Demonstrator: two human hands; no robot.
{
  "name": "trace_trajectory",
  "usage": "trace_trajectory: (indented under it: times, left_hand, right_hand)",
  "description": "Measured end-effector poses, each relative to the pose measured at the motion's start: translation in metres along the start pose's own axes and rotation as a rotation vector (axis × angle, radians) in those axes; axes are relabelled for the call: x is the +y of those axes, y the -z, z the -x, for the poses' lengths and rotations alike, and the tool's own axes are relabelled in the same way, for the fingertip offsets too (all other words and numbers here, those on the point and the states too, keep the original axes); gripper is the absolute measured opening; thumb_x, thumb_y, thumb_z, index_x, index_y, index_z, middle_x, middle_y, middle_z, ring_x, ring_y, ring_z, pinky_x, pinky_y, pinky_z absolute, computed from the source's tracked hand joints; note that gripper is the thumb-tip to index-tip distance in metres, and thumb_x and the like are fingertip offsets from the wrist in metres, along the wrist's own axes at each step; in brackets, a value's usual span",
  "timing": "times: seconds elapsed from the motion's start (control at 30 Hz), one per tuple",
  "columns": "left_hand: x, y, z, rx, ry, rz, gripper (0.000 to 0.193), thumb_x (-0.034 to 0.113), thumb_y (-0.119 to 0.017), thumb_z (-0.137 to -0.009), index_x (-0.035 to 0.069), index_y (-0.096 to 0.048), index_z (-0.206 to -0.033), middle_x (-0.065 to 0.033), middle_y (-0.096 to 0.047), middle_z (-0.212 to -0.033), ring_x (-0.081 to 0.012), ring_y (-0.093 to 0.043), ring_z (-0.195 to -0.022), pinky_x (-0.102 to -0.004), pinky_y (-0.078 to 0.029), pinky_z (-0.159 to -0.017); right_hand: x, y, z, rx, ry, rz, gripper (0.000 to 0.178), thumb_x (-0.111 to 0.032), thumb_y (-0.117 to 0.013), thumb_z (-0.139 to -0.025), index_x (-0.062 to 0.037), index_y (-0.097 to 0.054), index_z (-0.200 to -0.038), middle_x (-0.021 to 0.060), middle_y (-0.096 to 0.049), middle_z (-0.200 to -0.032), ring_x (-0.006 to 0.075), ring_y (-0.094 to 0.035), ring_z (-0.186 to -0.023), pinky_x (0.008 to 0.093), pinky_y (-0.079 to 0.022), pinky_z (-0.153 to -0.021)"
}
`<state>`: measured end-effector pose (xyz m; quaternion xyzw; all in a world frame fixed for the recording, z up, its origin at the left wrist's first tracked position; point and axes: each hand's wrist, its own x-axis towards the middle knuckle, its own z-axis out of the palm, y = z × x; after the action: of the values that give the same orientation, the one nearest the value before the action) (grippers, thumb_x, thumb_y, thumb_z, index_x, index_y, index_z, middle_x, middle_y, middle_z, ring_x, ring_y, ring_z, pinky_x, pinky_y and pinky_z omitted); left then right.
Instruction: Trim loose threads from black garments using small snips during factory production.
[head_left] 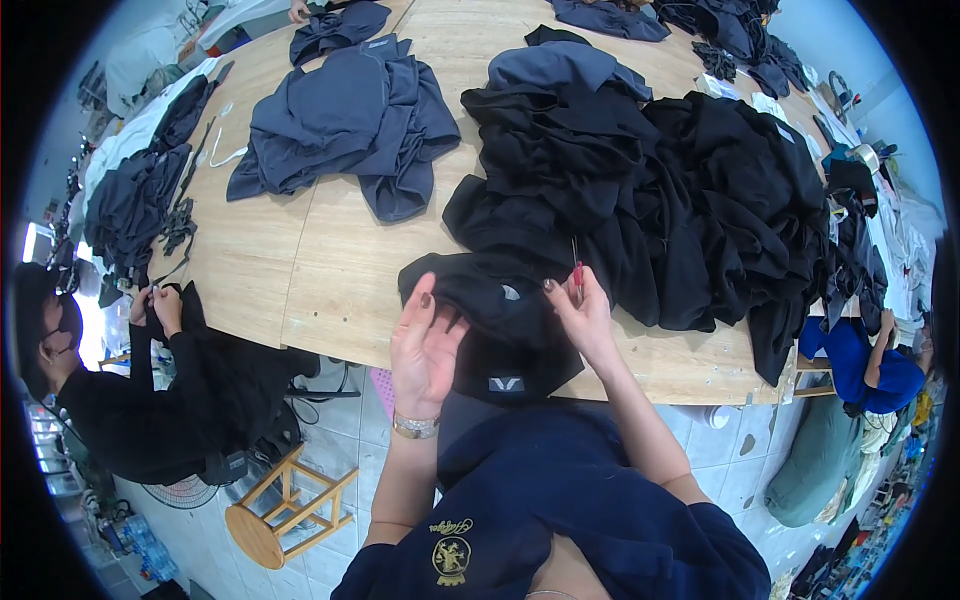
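A black garment (490, 350) lies over the near table edge in front of me, with a small pale patch on its lower part and a pale mark higher up. My left hand (425, 345) is at its left side, palm turned up and fingers apart, holding nothing that I can see. Beside the garment's right edge, my right hand (584, 308) is closed around a small red-handled tool (578, 275). Its thin metal tip points away from me; its exact kind is too small to tell.
Piles of black garments (580, 150) spread beyond and to the right of my hands. Dark grey-blue garments (330, 120) lie on the wooden table (330, 260) at far left. A masked person (130, 400) works at left, near a wooden stool (285, 515); another person (885, 370) is at right.
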<state>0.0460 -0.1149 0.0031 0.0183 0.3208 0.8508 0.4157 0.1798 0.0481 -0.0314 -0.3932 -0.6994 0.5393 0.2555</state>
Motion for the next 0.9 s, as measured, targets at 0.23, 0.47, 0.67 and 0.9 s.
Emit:
trace_trajectory:
  times: [0.23, 0.47, 0.67, 0.9]
  left_hand:
    - [0.01, 0.02, -0.02, 0.062, -0.113, 0.097, 0.051, 0.0, -0.046, -0.088, 0.006, -0.036, -0.137, -0.0103, -0.052, -0.118, -0.0218, -0.049, -0.11, -0.0393, -0.04, -0.099]
    - [-0.008, 0.053, -0.033, 0.208, -0.259, 0.11, 0.05, -0.004, -0.043, -0.083, 0.005, -0.04, -0.132, -0.0122, -0.051, -0.12, -0.0241, -0.051, -0.109, -0.0388, -0.041, -0.098]
    - [-0.018, 0.062, -0.015, -0.01, 0.043, 0.389, 0.041, 0.031, -0.033, -0.096, 0.003, -0.05, -0.122, -0.0131, -0.054, -0.121, -0.0271, -0.053, -0.11, -0.0426, -0.045, -0.093]
    - [-0.027, 0.059, -0.003, 0.124, 0.225, 0.468, 0.04, 0.033, -0.045, -0.093, 0.004, -0.05, -0.12, -0.0107, -0.056, -0.12, -0.024, -0.054, -0.107, -0.0424, -0.044, -0.094]
  right_hand:
    - [0.034, -0.011, 0.015, 0.114, 0.011, 0.075, 0.031, -0.02, -0.067, -0.083, -0.0024, -0.041, -0.084, 0.0064, -0.049, -0.064, 0.0141, -0.048, -0.059, 0.0323, -0.041, -0.055]
    - [0.038, -0.021, 0.023, -0.1, -0.277, -0.55, 0.023, -0.02, -0.063, -0.085, -0.0089, -0.044, -0.092, 0.0016, -0.054, -0.08, 0.0087, -0.056, -0.074, 0.0303, -0.05, -0.065]
    - [0.038, -0.026, 0.011, -0.256, -0.52, -1.552, 0.0, -0.012, -0.052, -0.09, -0.0115, -0.052, -0.09, 0.0089, -0.062, -0.084, 0.0217, -0.061, -0.082, 0.045, -0.049, -0.076]
    - [0.004, -0.048, 0.01, -0.206, -0.511, -1.338, 0.015, -0.004, -0.059, -0.086, -0.0161, -0.051, -0.087, 0.0024, -0.06, -0.076, 0.0155, -0.061, -0.068, 0.0308, -0.049, -0.057]
